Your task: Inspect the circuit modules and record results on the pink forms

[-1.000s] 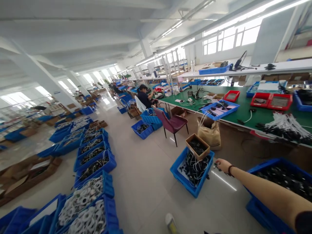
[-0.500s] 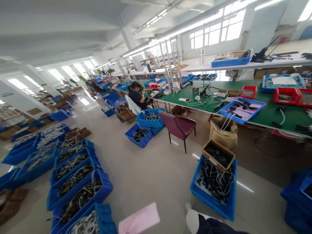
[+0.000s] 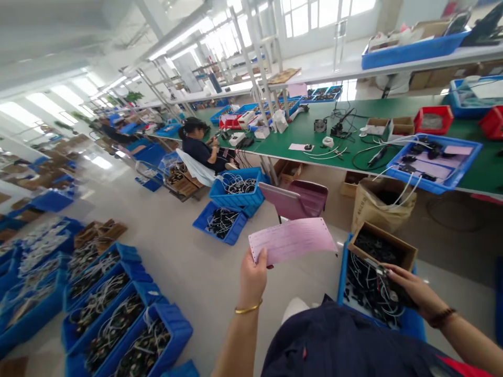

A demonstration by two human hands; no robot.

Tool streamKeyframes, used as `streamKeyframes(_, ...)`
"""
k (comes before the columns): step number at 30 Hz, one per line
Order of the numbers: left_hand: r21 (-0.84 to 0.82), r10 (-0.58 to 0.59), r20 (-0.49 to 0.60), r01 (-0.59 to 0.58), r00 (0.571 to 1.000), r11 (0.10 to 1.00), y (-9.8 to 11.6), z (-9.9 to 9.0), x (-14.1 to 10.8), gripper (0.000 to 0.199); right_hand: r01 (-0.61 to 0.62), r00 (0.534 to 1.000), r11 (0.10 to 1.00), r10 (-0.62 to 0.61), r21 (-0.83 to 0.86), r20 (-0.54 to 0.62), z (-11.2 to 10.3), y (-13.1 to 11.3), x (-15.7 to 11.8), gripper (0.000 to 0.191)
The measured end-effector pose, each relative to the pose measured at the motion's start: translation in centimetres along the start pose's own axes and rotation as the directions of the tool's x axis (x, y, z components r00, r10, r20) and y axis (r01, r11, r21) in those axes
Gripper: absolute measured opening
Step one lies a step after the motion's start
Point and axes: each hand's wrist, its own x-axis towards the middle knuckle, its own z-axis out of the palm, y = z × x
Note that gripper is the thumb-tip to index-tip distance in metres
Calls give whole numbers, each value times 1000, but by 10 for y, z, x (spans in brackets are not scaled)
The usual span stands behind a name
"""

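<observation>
My left hand point(image 3: 253, 277) grips a pink printed paper sheet point(image 3: 293, 240) by its lower left corner, with holes along its edges. The sheet is held up in front of the maroon chair point(image 3: 294, 201). My right hand point(image 3: 416, 290) is over a blue bin point(image 3: 412, 319) of black parts and white cables point(image 3: 363, 288). Its fingers are closed around something dark and partly shiny, which I cannot make out. Just beyond that hand, an open cardboard box point(image 3: 408, 256) of black parts rests tilted on the bin.
Blue crates point(image 3: 176, 327) full of cabled parts line the floor at left. A seated person point(image 3: 198, 149) works at the green bench point(image 3: 310, 118). A blue tray point(image 3: 467, 162) juts over the bench edge, above a brown sack point(image 3: 381, 209). More blue bins point(image 3: 231, 233) stand beside the chair.
The pink sheet has risen from low in the view, and my left hand now shows holding it. My right hand has come into view over the bin. The view has shifted closer to the bench.
</observation>
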Motion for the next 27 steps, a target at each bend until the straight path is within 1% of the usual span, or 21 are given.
streamKeyframes(2,13,55,67,-56,996,998,12,4,31,51,-33,999,988,28,149,33,15,-44,17,64)
streamKeyframes(3,21,84,102,-86,991,996,16,7,48,48,-23,999,978,15,206,43,23,-67,21,67)
streamKeyframes(4,28,113,138,-118,984,993,20,10,65,45,7,999,974,-15,226,32,31,-89,23,68)
streamKeyframes(6,34,165,211,-176,963,984,25,18,100,38,113,993,975,-107,192,-40,49,-125,24,65)
streamKeyframes(7,33,185,249,-199,951,979,27,24,118,36,162,985,975,-150,151,-88,57,-139,24,64)
streamKeyframes(8,28,199,290,-216,936,976,29,31,135,36,198,974,974,-183,107,-134,66,-149,24,64)
streamKeyframes(10,13,207,374,-228,904,974,32,46,168,38,219,957,975,-208,31,-203,78,-157,28,67)
streamKeyframes(12,0,197,450,-221,871,975,35,66,198,45,194,945,981,-190,-11,-267,82,-152,33,68)
streamKeyframes(14,-4,185,506,-213,842,977,38,90,227,50,137,933,991,-128,3,-337,75,-134,38,66)
streamKeyframes(15,-4,184,525,-214,831,977,40,103,240,50,97,929,994,-75,41,-363,68,-122,39,65)
streamKeyframes(17,0,189,550,-227,813,974,43,133,267,48,5,923,983,65,181,-378,51,-96,41,64)
streamKeyframes(19,12,199,561,-248,804,969,45,165,292,41,-66,899,937,205,342,-387,32,-71,45,66)
streamKeyframes(20,24,199,564,-257,802,966,47,181,304,38,-96,881,912,264,398,-393,23,-61,49,63)
streamKeyframes(21,40,195,566,-264,801,964,47,198,315,35,-107,851,895,307,432,-425,14,-54,53,58)
streamKeyframes(23,83,177,573,-271,801,959,49,230,338,29,-95,775,887,351,452,-526,-1,-47,67,42)
streamKeyframes(25,134,150,572,-273,806,953,50,259,359,24,-71,708,889,365,453,-605,-15,-51,85,30)
streamKeyframes(27,187,121,563,-269,817,945,52,284,380,19,-68,680,883,382,465,-626,-29,-60,102,28)
